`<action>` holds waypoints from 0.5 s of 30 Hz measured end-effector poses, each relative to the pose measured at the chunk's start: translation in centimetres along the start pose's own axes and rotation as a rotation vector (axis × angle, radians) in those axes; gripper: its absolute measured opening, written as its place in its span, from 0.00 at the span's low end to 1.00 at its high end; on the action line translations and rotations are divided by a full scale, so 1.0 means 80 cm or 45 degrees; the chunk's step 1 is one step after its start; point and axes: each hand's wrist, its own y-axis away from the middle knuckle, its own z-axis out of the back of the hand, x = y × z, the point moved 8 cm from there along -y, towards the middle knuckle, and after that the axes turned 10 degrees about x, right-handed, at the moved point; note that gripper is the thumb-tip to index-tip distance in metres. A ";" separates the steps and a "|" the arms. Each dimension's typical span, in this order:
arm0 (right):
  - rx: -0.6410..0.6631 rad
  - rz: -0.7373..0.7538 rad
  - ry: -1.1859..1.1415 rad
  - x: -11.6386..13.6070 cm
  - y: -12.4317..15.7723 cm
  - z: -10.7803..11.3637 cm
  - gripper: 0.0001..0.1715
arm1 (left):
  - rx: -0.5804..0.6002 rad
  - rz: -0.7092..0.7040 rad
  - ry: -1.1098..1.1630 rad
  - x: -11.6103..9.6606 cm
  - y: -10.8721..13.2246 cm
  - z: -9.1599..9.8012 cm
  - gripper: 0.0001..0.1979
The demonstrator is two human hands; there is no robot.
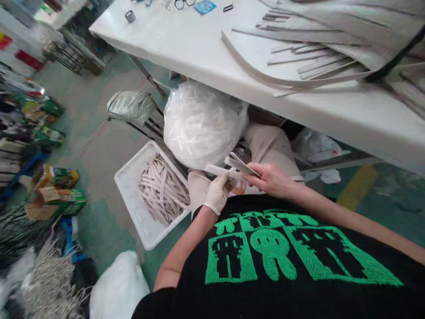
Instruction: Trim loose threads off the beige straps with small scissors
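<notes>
My left hand [217,193], in a white glove, is closed on the underside of a few flat pale strips [229,169] held over my lap. My bare right hand [272,179] pinches the right end of the same strips, fingers curled round them. The strips fan out slightly towards the upper left. Just beyond them sits a big clear plastic bag [202,124] stuffed with white material. To the left on the floor, a white tray [131,184] holds several more pale strips [162,190].
A white table [199,48] spans the top, carrying long grey strips [308,57], a curved band, glasses and a small cylinder. A folded silver chair [134,108] stands under its edge. Packets and cord bundles crowd the floor at left; a white bag [117,288] lies near my elbow.
</notes>
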 end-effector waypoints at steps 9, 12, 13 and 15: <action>-0.115 0.048 0.255 0.020 0.030 0.022 0.20 | -0.069 -0.001 0.153 -0.001 0.009 0.031 0.22; -0.126 0.084 0.370 0.036 0.008 0.006 0.21 | -0.014 0.091 0.200 0.013 0.013 0.012 0.19; -0.113 0.094 0.380 0.040 0.000 0.003 0.21 | 0.001 0.109 0.211 0.015 0.014 0.007 0.18; -0.080 0.108 0.372 0.044 -0.008 0.001 0.22 | 0.008 0.095 0.221 0.011 0.015 0.005 0.18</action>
